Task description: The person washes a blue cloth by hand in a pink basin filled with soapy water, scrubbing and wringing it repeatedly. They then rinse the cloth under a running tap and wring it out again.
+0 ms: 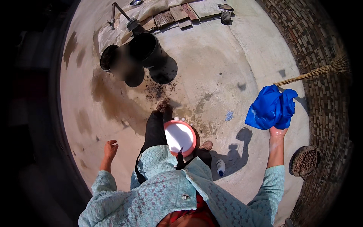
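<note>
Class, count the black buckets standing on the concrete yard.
2: one bucket below the tap, the other bucket touching its left side. None seems hidden.

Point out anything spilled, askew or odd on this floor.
Wet dark stains spread across the concrete floor around the black buckets, with dark specks beside them. A small blue scrap lies loose near the pink basin. The right hand holds a bunched blue cloth.

The blue cloth [271, 108] looks wet and slightly shiny, crumpled in soft folds. The basin [180, 137] near the feet is smooth pink plastic; the floor [211, 64] is rough, matt, damp-stained concrete.
</note>
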A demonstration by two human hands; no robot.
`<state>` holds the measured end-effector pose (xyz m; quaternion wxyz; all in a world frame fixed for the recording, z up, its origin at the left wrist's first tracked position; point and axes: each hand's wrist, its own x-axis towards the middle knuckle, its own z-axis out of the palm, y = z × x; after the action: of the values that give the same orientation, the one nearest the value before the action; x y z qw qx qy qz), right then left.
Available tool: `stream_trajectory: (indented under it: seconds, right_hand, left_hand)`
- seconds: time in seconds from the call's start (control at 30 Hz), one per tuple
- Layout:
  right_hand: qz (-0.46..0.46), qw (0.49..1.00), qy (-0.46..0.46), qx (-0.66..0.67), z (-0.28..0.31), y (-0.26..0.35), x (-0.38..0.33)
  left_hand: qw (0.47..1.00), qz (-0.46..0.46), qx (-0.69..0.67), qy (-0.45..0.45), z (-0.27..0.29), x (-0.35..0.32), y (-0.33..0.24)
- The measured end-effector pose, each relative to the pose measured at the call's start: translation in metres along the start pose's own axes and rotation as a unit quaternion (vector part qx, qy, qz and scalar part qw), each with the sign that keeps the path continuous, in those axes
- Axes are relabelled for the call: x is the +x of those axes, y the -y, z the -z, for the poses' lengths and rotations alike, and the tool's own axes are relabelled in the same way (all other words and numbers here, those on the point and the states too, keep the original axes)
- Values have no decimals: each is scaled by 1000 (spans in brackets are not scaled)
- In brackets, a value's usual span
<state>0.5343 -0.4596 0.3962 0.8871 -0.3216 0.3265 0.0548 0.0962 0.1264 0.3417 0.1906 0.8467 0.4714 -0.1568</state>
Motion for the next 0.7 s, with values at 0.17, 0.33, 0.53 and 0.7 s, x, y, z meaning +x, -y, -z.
stream_trajectory:
  seconds: [0.17, 0.33, 0.53, 0.7]
  right_hand:
    - [90, 994, 16, -59, -112, 14, 41]
    - [200, 975, -31, -93, -187, 41, 58]
    - [235, 950, -97, -184, -206, 16, 59]
    - [207, 967, -115, -99, -220, -7, 90]
  left_hand:
    - [1000, 5, -24, 5, -22, 86, -9]
    - [923, 1, -384, 12, -77, 219, -73]
    - [949, -103, -286, 84, -11, 253, -207]
    - [938, -116, -324, 32, 8, 302, -248]
